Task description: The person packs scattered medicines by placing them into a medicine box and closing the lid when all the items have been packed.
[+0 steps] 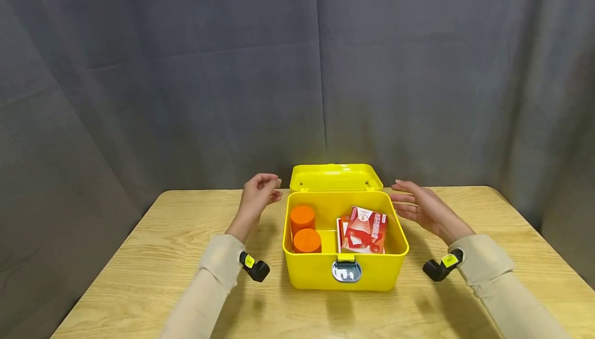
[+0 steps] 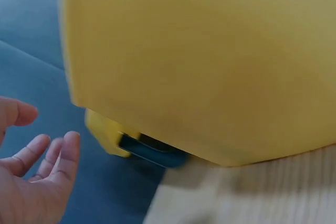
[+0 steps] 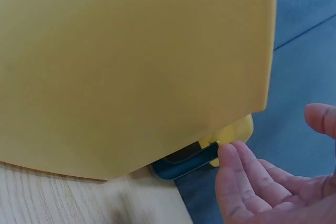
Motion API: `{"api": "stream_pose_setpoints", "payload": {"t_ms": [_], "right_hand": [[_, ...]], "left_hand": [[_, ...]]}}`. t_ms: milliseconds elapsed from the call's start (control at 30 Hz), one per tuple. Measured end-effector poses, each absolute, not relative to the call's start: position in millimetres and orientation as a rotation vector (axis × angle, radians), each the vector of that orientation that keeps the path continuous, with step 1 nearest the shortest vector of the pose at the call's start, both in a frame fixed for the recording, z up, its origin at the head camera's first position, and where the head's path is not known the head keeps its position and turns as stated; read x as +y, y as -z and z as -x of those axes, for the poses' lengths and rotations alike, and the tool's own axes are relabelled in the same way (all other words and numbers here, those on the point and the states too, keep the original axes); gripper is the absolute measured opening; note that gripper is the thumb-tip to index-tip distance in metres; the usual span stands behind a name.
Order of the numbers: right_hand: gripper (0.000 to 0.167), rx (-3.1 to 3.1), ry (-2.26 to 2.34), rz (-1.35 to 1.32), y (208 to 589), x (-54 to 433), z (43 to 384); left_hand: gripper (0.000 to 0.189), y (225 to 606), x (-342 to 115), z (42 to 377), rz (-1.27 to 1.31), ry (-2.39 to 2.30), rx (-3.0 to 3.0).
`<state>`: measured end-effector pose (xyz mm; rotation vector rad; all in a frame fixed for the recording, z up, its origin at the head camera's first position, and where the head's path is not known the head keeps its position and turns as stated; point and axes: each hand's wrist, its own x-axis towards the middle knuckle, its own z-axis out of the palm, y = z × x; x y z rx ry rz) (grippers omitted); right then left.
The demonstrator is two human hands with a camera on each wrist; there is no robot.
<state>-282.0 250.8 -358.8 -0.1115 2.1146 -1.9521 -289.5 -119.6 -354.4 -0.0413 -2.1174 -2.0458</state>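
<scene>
A yellow storage box (image 1: 341, 274) stands on the table with its lid (image 1: 337, 178) tipped back. Inside, at the left, are two orange round-topped containers (image 1: 303, 217); red-and-white cartons (image 1: 364, 229) lie at the right. My left hand (image 1: 260, 194) hovers left of the lid, fingers loosely bent and holding nothing. On the other side, my right hand (image 1: 423, 207) is beside the box's right rear, fingers extended and nothing gripped. Both wrist views show the box's side wall (image 2: 199, 66) and a dark handle (image 3: 186, 165) beyond it. Whether the right fingertips touch the box I cannot tell.
A wooden table (image 1: 186, 272) carries the box near its middle. Grey curtain (image 1: 232, 80) hangs close behind the table's back edge. A grey latch (image 1: 346, 272) is on the box's front. Small black cameras (image 1: 254, 267) are strapped to both wrists.
</scene>
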Motion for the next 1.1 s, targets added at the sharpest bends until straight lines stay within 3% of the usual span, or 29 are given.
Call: {"api": "stream_pose_setpoints", "payload": {"t_ms": [367, 600, 867, 1100], "right_hand": [[0.071, 1.881, 2.116, -0.036, 368.3, 240.6, 301.1], [0.041, 1.726, 2.225, -0.110, 366.4, 233.1, 304.5], [0.064, 1.780, 2.210, -0.074, 367.5, 232.4, 305.5], [0.064, 1.810, 2.205, -0.011, 368.2, 233.2, 307.7]], "left_hand": [[0.035, 375.8, -113.3, 308.7, -0.227, 2.283, -2.125], [0.035, 377.2, -104.0, 312.5, -0.255, 2.348, -2.088], [0.034, 377.7, -99.1, 313.5, -0.253, 2.402, -2.003], [0.034, 377.2, -98.4, 315.2, -0.249, 2.409, -2.001]]}}
